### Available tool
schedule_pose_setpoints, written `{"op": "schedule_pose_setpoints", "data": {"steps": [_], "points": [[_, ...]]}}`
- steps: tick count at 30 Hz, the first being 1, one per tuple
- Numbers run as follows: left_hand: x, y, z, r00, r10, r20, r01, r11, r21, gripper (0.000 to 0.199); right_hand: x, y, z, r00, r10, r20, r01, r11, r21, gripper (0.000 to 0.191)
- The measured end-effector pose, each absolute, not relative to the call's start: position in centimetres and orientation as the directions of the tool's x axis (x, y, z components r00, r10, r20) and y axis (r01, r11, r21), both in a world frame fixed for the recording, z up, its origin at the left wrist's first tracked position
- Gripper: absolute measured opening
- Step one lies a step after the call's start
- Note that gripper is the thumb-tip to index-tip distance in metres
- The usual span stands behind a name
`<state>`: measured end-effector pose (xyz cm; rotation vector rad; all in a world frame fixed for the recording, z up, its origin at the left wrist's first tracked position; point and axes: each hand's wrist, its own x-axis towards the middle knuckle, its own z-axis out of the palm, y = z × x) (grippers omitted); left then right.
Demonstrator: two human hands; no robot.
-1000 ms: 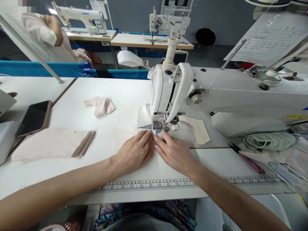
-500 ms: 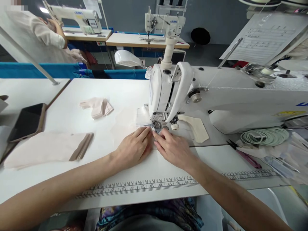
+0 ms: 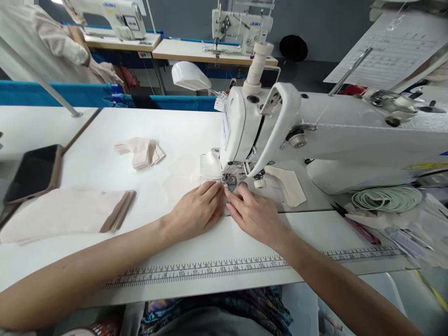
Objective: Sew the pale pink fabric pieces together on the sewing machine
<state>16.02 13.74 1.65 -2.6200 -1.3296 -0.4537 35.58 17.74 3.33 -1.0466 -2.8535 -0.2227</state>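
A sewing machine [image 3: 235, 126] stands in front of me, its presser foot [image 3: 226, 179] down near the bed. A thin, pale, see-through piece of fabric [image 3: 182, 175] lies on the table, running up to the foot. My left hand [image 3: 198, 207] rests on this fabric just left of the foot, fingers together and pressing its edge. Close on the other side, my right hand [image 3: 255, 212] pinches the fabric's near edge with bent fingers, index fingertip almost at the foot. The fabric between the fingertips is mostly hidden. A cream curved piece [image 3: 287, 185] lies right of the needle area.
Folded pale fabric pieces [image 3: 140, 153] and a fabric stack [image 3: 66, 210] lie left, beside a phone [image 3: 35, 172]. Thread snips [image 3: 357, 224] and a coil of green cord [image 3: 387, 198] are at right. A ruler strip [image 3: 210, 270] follows the front edge. Another person [image 3: 52, 42] sits beyond.
My view has shifted slightly, so the machine head appears farther right and the background higher. Both hands stay beside the presser foot with the fabric, with only small finger movement.
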Motion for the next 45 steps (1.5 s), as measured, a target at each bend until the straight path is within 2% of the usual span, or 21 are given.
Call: {"op": "schedule_pose_setpoints", "data": {"steps": [7,16,25,34,38,42,45], "points": [[16.0,13.6,1.7,0.560,0.752,0.348,0.808,-0.589,-0.025,0.037,35.7,17.7,2.9,-0.765,0.617,0.187,0.640,0.760,0.114,0.039],[15.9,13.8,1.7,0.574,0.724,0.383,0.792,-0.610,-0.034,0.036,35.5,18.1,3.2,-0.779,0.613,0.135,0.627,0.768,0.130,0.040],[15.9,13.9,1.8,0.562,0.743,0.365,0.794,-0.607,0.014,0.039,35.2,18.0,3.5,-0.764,0.638,0.093,0.645,0.751,0.140,0.042],[15.8,14.1,2.0,0.556,0.747,0.364,0.793,-0.608,0.034,0.038,35.1,18.1,3.3,-0.760,0.641,0.108,0.650,0.745,0.147,0.042],[15.8,14.1,1.9,0.566,0.743,0.357,0.796,-0.606,0.001,0.038,35.3,18.2,2.8,-0.758,0.626,0.183,0.648,0.754,0.107,0.040],[15.8,14.1,1.9,0.560,0.746,0.360,0.797,-0.603,0.010,0.040,36.3,19.1,2.4,-0.734,0.579,0.356,0.612,0.790,-0.023,0.037],[15.8,14.1,1.9,0.561,0.745,0.362,0.797,-0.604,0.008,0.042,37.1,20.5,2.2,-0.662,0.589,0.464,0.628,0.773,-0.087,0.044]]}}
